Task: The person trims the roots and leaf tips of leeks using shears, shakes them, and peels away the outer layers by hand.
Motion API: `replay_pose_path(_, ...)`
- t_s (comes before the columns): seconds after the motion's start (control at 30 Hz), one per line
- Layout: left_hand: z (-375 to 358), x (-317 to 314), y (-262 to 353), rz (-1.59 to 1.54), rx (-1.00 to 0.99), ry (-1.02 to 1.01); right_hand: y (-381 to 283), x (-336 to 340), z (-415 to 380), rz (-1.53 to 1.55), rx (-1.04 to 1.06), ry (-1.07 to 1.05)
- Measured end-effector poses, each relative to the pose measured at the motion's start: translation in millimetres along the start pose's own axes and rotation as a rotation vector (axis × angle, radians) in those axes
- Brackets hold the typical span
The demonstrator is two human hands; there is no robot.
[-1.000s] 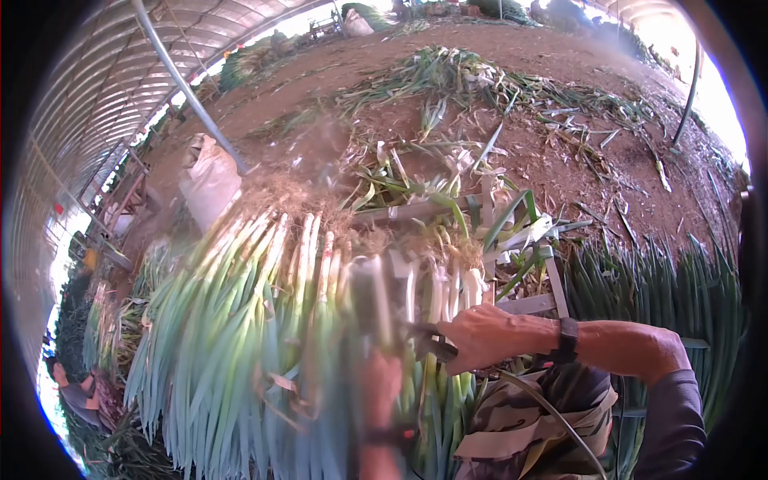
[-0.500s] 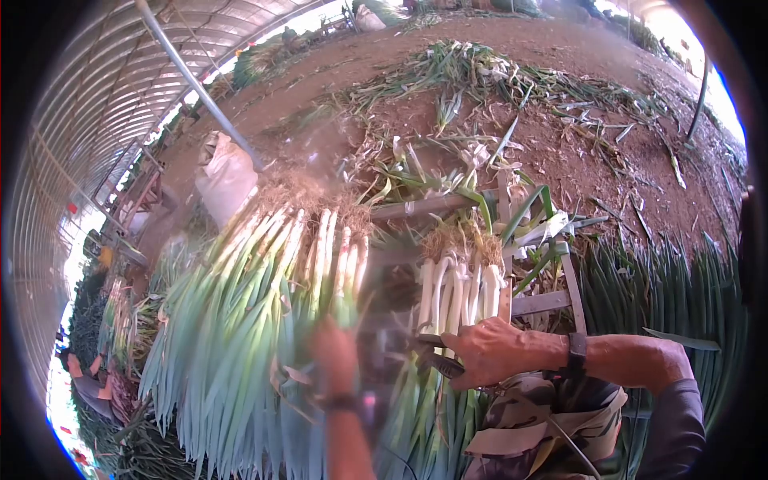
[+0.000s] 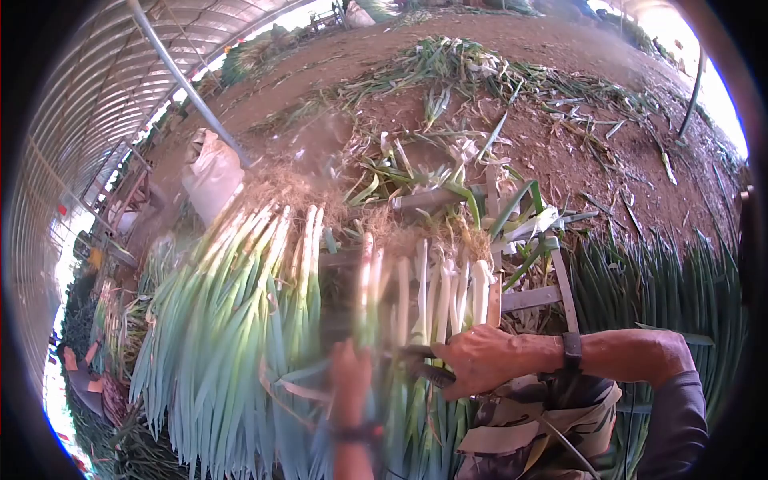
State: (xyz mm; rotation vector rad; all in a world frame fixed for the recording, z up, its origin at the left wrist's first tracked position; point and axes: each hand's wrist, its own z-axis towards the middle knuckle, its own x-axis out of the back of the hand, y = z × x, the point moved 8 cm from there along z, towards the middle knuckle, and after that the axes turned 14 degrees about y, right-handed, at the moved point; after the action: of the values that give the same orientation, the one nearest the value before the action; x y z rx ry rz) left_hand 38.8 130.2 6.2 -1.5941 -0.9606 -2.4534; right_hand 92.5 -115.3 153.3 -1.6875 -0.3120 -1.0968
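My left hand [image 3: 352, 380], blurred by motion, is closed around a few long green onions [image 3: 366, 280], whose roots point away from me. To its left lies a large heap of green onions [image 3: 232, 320] with brown roots and bluish leaves. My right hand [image 3: 472, 360] grips a black two-pronged hand tool [image 3: 428, 368]; its exact kind is not clear. Beneath and beyond the tool is a smaller bunch of green onions [image 3: 448, 296] with thick white stems, lying with its roots away from me.
A rack frame [image 3: 532, 298] stands just past my right hand. More green leaves [image 3: 656, 280] lie at the right. A pale sack [image 3: 212, 176] leans by a metal pole [image 3: 184, 80]. Trimmed leaves [image 3: 472, 64] litter the soil. Another person [image 3: 84, 380] is at the far left.
My left hand has moved right, carrying a few green onions away from the large heap toward the smaller bunch. The right hand has shifted slightly left and down, still holding the tool.
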Motion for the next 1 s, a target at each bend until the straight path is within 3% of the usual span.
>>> replay_pose_path(0.07,4.8,3.0,1.3,0.020,-0.029,0.016,-7.7,-7.0,4.0,-0.001,0.044,-0.004)
replay_pose_path(0.17,11.5,13.1,5.0,-0.120,-0.158,0.228,-13.5,-14.5,14.2,0.048,0.050,-0.029)
replay_pose_path(0.27,18.7,7.9,-5.5,-0.127,-0.199,0.181,-21.4,-23.9,21.2,-0.037,0.066,-0.117)
replay_pose_path(0.37,23.3,8.3,-7.8,-0.078,-0.121,0.081,-24.8,-18.7,26.5,-0.028,0.134,0.015)
replay_pose_path(0.47,26.3,10.1,-8.2,-0.112,-0.119,0.104,-17.5,-35.3,30.6,-0.065,0.047,-0.139)
replay_pose_path(0.57,32.2,-0.2,-18.1,-0.232,0.066,0.081,-1.9,-39.9,42.7,-0.029,0.018,-0.006)
replay_pose_path(0.67,31.9,-1.7,-0.3,-0.105,-0.171,0.212,9.0,-34.8,58.2,-0.105,0.034,0.114)
replay_pose_path(0.77,30.3,-4.8,3.0,0.092,-0.158,0.207,21.1,-37.2,73.8,-0.109,-0.013,0.065)
replay_pose_path(1.0,29.9,-22.4,-1.5,0.150,-0.120,0.064,37.6,-32.5,99.0,-0.159,-0.117,0.091)
